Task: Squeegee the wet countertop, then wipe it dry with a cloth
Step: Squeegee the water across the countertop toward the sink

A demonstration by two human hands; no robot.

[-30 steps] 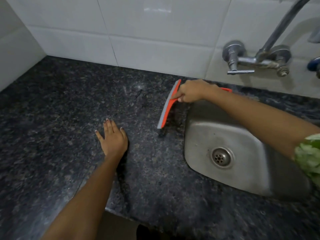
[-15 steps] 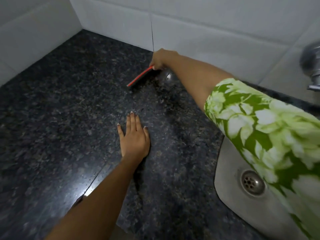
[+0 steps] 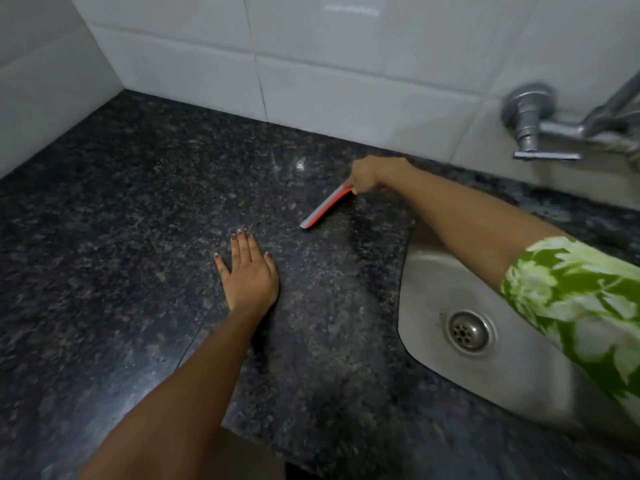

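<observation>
White wall tiles back a dark speckled counter (image 3: 138, 237) mid-squeegee, with no cloth in view.

Squeegeeing looks to be the step in hand: the right hand (image 3: 369, 174) is curled round the handle end of the orange-and-grey squeegee (image 3: 323, 209), whose blade lies tilted across the stone, well back toward the tiles and a little left of the steel sink (image 3: 433, 282). The left hand (image 3: 251, 271) lies flat on the counter with fingers straight, holding nothing (it seems merely to brace). Wet glints show near the blade. As I judge it, the next move calls for drawing the blade rightward with even pressure so the water runs over the sink rim below the tap (image 3: 540, 133); drying comes after, once a cloth is fetched.
</observation>
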